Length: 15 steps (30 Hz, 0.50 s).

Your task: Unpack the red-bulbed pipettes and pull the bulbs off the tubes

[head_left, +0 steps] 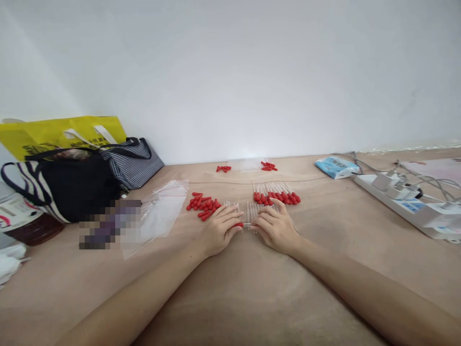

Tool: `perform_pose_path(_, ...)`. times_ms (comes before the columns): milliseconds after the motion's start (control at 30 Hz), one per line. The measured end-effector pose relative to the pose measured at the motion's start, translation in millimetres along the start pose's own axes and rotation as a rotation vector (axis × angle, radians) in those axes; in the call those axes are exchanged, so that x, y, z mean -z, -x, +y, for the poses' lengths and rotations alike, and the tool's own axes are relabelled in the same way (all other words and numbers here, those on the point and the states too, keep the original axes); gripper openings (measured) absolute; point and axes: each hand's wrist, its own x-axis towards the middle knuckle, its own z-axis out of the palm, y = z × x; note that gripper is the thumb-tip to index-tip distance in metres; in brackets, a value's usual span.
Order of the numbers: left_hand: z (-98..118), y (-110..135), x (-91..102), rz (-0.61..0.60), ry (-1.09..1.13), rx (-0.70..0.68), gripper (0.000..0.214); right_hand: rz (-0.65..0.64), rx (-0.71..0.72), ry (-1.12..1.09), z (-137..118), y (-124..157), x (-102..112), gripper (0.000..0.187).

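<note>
Near the middle of the table, my left hand [220, 231] pinches a small red rubbery cap [239, 224]. My right hand [274, 225] is closed on a thin pale stick [247, 224] in line with the cap; the two meet or nearly meet between my hands. Beyond my fingers lie rows of bare thin sticks [252, 210], partly hidden by the hands. A heap of loose red caps [203, 204] is left of my left hand. Past my right hand, several sticks with red ends [281, 197] lie side by side.
Clear plastic bags [162, 211] lie on the left, near a black bag [82, 185], a striped pouch [133, 163] and a yellow bag [86, 129]. Farther back are more red-ended pieces [269, 166]. On the right are a blue tissue pack [336, 167] and a power strip [403, 204] with cables.
</note>
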Motion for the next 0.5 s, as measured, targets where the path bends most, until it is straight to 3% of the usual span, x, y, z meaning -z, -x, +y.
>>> perform_pose_path(267, -3.0, 4.8, 1.5, -0.066, 0.082, -0.006, 0.019, -0.008, 0.029, -0.011, 2.2, 2.6, 0.7, 0.021)
perform_pose_path(500, -6.4, 8.5, -2.3, -0.023, 0.098, -0.059, 0.018, 0.003, 0.036, -0.028, 1.3, 3.7, -1.0, 0.019)
